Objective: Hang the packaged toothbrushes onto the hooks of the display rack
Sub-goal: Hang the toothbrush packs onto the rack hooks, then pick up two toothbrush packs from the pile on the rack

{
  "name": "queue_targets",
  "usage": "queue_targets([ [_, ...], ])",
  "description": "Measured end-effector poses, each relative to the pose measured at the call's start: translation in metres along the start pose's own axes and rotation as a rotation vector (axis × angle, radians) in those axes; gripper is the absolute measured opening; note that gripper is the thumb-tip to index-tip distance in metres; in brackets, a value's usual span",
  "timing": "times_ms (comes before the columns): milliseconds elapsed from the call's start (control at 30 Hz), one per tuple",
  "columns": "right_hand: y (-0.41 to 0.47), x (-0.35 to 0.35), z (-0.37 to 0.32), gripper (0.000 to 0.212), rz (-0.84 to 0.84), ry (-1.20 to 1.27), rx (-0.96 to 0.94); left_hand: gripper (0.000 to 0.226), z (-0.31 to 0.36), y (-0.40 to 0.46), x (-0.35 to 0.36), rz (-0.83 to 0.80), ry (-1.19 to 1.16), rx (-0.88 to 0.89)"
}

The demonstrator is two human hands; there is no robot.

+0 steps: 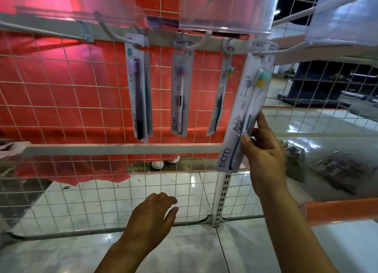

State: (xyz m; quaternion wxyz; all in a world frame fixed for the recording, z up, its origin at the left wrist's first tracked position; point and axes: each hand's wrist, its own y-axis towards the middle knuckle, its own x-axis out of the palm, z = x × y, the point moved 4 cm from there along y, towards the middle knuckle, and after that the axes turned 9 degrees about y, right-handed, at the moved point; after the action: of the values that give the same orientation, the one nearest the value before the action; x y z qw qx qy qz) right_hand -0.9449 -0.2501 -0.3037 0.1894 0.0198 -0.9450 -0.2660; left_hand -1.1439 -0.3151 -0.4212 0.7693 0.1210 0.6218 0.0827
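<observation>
A white wire display rack [81,101] fills the view, with white hooks along its upper bar. Three packaged toothbrushes hang there: a purple one [138,88], a pink-and-blue one [181,92] and a teal-and-yellow one [219,96]. My right hand [263,150] pinches the lower half of a fourth packaged toothbrush [245,109], teal and yellow, tilted; its top sits on the rightmost hook [272,52]. My left hand [151,217] hovers low in front of the mesh, fingers loosely curled, holding nothing.
Clear plastic price holders [225,9] hang above the hooks. A perforated white upright [222,197] stands below the held pack. Bagged goods [335,170] lie on the shelf to the right, above an orange shelf edge [339,210]. Red sheeting [61,88] backs the mesh.
</observation>
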Motion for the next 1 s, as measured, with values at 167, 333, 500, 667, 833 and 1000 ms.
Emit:
queue_targets([
  [167, 0.048, 0.014, 0.014, 0.036, 0.051, -0.192, 0.105, 0.038, 0.001, -0.002, -0.005, -0.001, 0.024, 0.014],
  [333, 0.080, 0.025, 0.027, 0.035, 0.061, -0.358, 0.129, 0.038, -0.003, -0.003, -0.015, 0.013, 0.031, -0.011],
  [500, 0.088, 0.032, 0.026, 0.026, 0.064, -0.275, 0.219, 0.037, -0.008, -0.007, -0.029, 0.054, 0.021, -0.016],
  [667, 0.069, 0.019, 0.024, 0.023, 0.056, -0.404, 0.190, 0.038, -0.017, -0.014, -0.036, 0.068, 0.014, -0.048],
  [833, 0.021, 0.017, 0.035, 0.040, 0.072, -0.632, 0.158, 0.037, -0.019, -0.028, -0.038, 0.059, 0.024, -0.066],
  [1000, -0.044, 0.041, 0.063, 0.041, -0.159, -0.588, 0.249, 0.036, -0.021, -0.041, -0.033, -0.024, 0.004, -0.101],
])
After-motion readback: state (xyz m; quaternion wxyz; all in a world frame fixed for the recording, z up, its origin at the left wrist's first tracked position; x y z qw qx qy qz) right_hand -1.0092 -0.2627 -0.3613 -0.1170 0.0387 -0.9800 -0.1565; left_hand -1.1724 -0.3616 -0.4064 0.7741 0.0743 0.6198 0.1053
